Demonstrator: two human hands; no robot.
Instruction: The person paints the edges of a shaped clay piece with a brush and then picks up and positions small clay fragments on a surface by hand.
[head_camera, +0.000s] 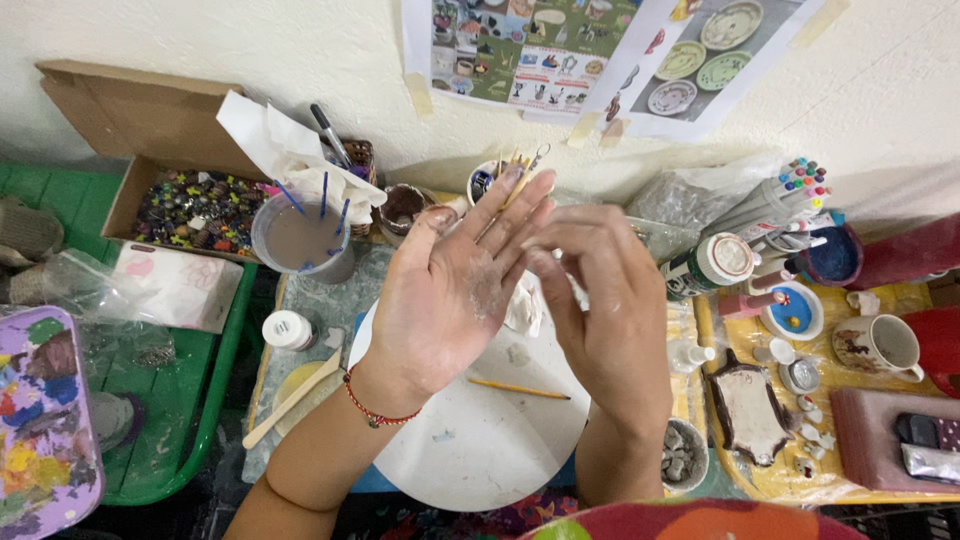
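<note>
On the cluttered counter our round white board lies bare; left hand open (clay-dusted), right hand loosely curled, holding nothing we can see.

Head camera, looking down, close overhead

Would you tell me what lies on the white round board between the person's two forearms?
In the head view, a thin wooden stick lies on the white round board between the forearms, below the left hand and right hand.

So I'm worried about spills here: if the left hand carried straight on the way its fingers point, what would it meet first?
Probably the small cup of tools just beyond the left hand's fingertips, then the wall. Height is unclear, so it might pass above the cup.
</note>
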